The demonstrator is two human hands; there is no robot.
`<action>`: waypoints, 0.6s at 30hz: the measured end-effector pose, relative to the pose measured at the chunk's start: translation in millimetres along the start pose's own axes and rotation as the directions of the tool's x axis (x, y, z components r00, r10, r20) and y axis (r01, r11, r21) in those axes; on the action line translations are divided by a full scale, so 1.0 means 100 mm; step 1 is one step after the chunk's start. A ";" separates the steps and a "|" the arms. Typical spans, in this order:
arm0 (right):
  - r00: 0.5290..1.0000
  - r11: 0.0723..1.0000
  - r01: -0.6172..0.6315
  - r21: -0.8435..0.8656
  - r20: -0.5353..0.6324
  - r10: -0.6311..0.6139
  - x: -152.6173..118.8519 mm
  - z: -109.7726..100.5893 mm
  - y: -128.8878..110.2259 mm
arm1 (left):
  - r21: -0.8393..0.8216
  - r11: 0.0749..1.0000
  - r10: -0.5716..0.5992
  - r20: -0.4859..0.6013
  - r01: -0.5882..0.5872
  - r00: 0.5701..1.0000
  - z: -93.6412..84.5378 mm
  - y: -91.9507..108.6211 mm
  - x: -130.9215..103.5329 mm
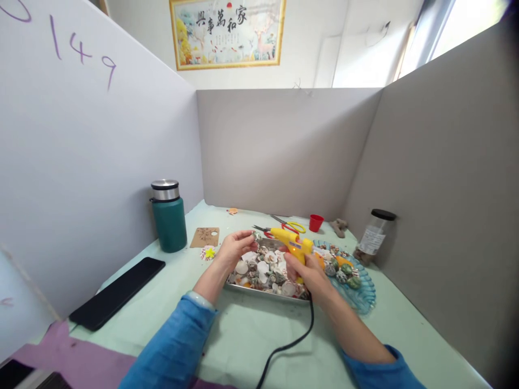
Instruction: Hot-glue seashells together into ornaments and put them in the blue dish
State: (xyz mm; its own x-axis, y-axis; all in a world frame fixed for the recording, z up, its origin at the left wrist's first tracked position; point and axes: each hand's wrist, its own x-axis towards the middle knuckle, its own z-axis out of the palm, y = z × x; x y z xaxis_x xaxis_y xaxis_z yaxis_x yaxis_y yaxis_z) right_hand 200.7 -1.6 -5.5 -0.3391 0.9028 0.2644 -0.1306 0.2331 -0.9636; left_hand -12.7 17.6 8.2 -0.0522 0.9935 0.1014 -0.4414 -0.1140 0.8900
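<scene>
My right hand (306,267) is wrapped round a yellow hot glue gun (290,239), its nozzle pointing left and its black cord (284,347) trailing toward me. Between the fingertips of my left hand (235,249) is a small greenish seashell (257,236), close to the nozzle. Whether nozzle and shell touch I cannot tell. Below both hands lies a metal tray (263,293) full of white, brown and green shells. Partly behind my right hand sits a blue scalloped plate (367,297) with green-striped snail shells and orange pieces.
A green bottle (169,224) and a black phone-like slab (117,292) stand and lie at left. Behind the tray are scissors (294,227), a red cup (315,222) and a brown card (205,237). A black-lidded jar (373,235) leans by the right panel.
</scene>
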 end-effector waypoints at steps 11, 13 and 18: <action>0.995 0.991 -0.010 -0.131 0.096 0.022 -0.08 0.14 -0.08 | -0.011 0.999 -0.032 0.049 0.032 0.998 -0.01 0.01 -0.02; 0.995 0.989 -0.010 -0.146 0.099 0.025 -0.08 0.13 -0.06 | -0.005 1.000 -0.027 0.051 0.027 0.998 0.00 0.02 -0.03; 0.993 0.988 -0.023 -0.154 0.111 0.040 -0.07 0.13 -0.03 | 0.000 1.000 -0.001 0.042 0.001 0.999 0.02 0.03 -0.04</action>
State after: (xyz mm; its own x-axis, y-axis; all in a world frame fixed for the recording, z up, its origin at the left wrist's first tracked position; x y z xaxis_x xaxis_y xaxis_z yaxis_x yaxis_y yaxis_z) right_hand 191.1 -13.8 -3.7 -0.4454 0.8658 0.2282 0.0223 0.2655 -0.9639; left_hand -12.4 13.0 11.5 -0.0144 0.9928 0.1193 -0.4416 -0.1134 0.8900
